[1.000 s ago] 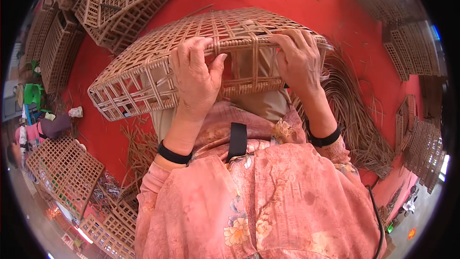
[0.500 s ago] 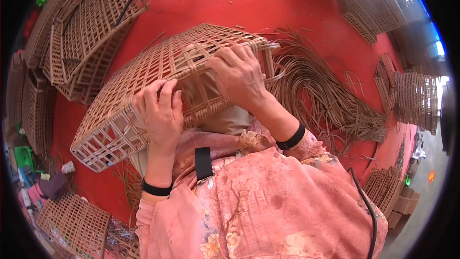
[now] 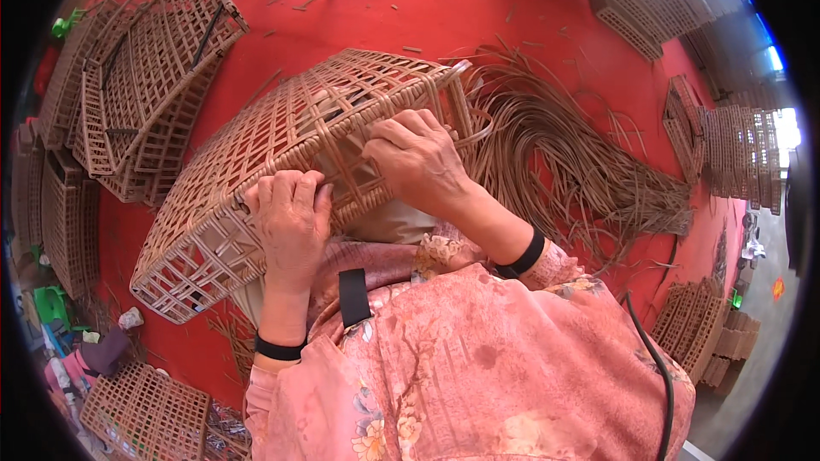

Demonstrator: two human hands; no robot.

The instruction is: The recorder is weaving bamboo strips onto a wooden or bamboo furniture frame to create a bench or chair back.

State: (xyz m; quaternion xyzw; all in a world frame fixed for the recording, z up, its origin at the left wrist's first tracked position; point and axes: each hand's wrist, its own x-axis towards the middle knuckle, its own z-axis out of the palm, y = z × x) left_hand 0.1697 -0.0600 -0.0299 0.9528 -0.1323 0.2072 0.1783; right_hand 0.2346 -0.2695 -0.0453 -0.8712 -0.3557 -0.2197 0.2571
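Observation:
A woven cane basket with an open lattice lies tilted on its side across my lap. My left hand is closed over the edge of its narrow side wall, knuckles up and thumb raised. Farther right along that wall, my right hand is closed with its fingers curled in at the openings below the thick bound edge. My own hand hides those fingertips, so a strand between them cannot be made out. Pale looped strands stick out at the basket's right end. Each wrist wears a black band.
A long heap of loose cane strands spreads on the red floor to the right. Stacked lattice baskets stand at the far left, with more woven stacks at the right. Another lattice panel lies at the lower left, near a person's sleeve.
My right hand has come down slightly from the basket's upper edge, its fingers curling in more. My left fingers have folded tighter over the side wall. The whole view has shifted a little.

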